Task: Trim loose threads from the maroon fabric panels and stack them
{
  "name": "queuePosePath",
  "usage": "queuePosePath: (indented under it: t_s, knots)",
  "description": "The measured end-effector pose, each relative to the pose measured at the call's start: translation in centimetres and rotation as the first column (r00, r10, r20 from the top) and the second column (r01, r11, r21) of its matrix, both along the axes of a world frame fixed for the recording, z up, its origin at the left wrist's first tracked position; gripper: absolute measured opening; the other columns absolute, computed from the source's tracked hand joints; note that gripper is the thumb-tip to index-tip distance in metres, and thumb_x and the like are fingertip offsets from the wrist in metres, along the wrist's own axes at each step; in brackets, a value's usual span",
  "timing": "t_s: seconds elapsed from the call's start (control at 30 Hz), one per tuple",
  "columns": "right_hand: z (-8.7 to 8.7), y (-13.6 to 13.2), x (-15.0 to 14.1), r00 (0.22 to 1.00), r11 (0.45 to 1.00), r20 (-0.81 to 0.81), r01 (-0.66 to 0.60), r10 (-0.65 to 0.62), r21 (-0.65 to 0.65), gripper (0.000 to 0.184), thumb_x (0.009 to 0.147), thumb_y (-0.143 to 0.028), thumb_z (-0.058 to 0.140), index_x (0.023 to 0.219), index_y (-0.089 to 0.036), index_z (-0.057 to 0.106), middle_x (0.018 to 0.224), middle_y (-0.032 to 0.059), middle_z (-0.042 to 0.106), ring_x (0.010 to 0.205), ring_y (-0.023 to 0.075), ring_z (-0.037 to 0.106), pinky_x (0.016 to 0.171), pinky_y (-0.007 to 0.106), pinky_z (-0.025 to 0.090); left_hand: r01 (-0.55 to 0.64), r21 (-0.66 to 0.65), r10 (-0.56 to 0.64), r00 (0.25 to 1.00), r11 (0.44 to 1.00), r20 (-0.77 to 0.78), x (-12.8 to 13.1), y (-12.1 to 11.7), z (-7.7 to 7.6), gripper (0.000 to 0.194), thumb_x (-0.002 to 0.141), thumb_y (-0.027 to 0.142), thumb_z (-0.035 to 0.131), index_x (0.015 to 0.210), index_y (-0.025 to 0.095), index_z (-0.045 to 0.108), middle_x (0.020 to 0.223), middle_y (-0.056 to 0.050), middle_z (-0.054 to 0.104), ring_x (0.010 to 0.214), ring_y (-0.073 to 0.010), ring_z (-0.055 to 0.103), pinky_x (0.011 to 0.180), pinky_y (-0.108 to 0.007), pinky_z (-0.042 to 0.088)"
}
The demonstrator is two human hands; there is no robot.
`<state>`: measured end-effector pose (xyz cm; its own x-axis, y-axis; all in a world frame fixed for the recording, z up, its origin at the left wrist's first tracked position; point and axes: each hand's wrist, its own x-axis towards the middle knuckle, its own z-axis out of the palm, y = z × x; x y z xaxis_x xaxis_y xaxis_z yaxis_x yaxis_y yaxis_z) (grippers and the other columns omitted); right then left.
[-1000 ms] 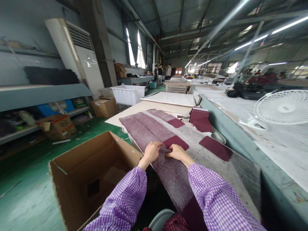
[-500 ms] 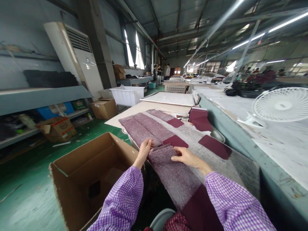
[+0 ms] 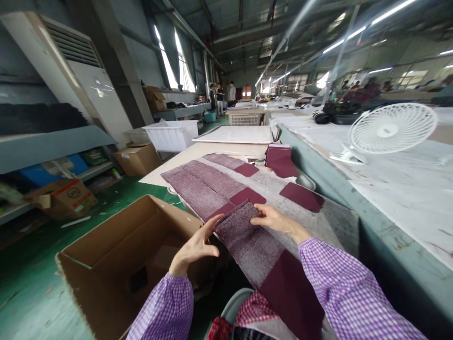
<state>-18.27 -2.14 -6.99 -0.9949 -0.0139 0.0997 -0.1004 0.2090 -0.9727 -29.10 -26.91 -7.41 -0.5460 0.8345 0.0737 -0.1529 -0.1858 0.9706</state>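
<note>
A stack of maroon fabric pieces [image 3: 253, 241], speckled grey toward its far end and plain at the near end, slants across the table edge toward my lap. My right hand [image 3: 274, 220] pinches the far right corner of this stack between thumb and fingers. At its far left corner, my left hand [image 3: 196, 245] is open, thumb spread away from the fingers, fingertips beside the fabric edge. Beyond lie more speckled maroon pieces [image 3: 208, 186] with plain ends. A separate plain maroon piece [image 3: 302, 197] rests to the right on the grey-streaked work surface [image 3: 318, 226].
An open cardboard box [image 3: 81, 278] stands on the floor at my left. Maroon pieces are piled in a tray [image 3: 281, 160] farther back. A white clip fan [image 3: 392, 128] sits on the right-hand table [image 3: 399, 189]. People [image 3: 221, 97] stand far off.
My left hand has let go of the fabric's edge, opened and drawn back left. The right hand keeps its pinch on the stack. The camera view has turned slightly right.
</note>
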Motion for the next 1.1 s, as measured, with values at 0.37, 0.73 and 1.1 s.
queuePosePath:
  t_s: [0.37, 0.73, 1.1]
  knots:
    - [2.1, -1.2, 3.2, 0.993, 0.992, -0.055, 0.101, -0.105, -0.072, 0.021, 0.077, -0.03, 0.066, 0.09, -0.015, 0.059, 0.086, 0.0006, 0.064, 0.079, 0.0143, 0.058, 0.074, 0.027, 0.044, -0.128, -0.019, 0.124, 0.981, 0.992, -0.149, 5.6, 2.8, -2.5, 0.041, 0.073, 0.028, 0.072, 0.11, 0.016, 0.063, 0.109, -0.01, 0.067, 0.114, -0.0299, 0.055, 0.101, -0.04, 0.041]
    - [1.7, 0.0, 3.7, 0.951, 0.938, 0.015, -0.303, 0.309, -0.168, 0.052, 0.067, -0.039, 0.076, 0.11, -0.014, 0.06, 0.103, 0.0059, 0.065, 0.097, 0.0187, 0.058, 0.089, 0.034, 0.042, -0.238, 0.03, 0.238, 0.971, 0.971, -0.004, 7.1, 4.1, -2.2, 0.029, 0.077, 0.034, 0.068, 0.094, 0.011, 0.07, 0.097, -0.009, 0.071, 0.093, -0.0264, 0.064, 0.085, -0.035, 0.05]
    - [-0.9, 2.4, 4.2, 0.992, 0.966, 0.072, -0.12, 0.107, 0.229, 0.035, 0.07, -0.028, 0.072, 0.104, -0.019, 0.066, 0.091, 0.0015, 0.067, 0.085, 0.0185, 0.058, 0.081, 0.032, 0.044, -0.381, 0.107, 0.328, 0.884, 0.918, 0.334, 8.6, 4.7, 1.5, 0.027, 0.064, 0.029, 0.077, 0.085, 0.013, 0.072, 0.087, -0.009, 0.073, 0.086, -0.0249, 0.068, 0.079, -0.033, 0.053]
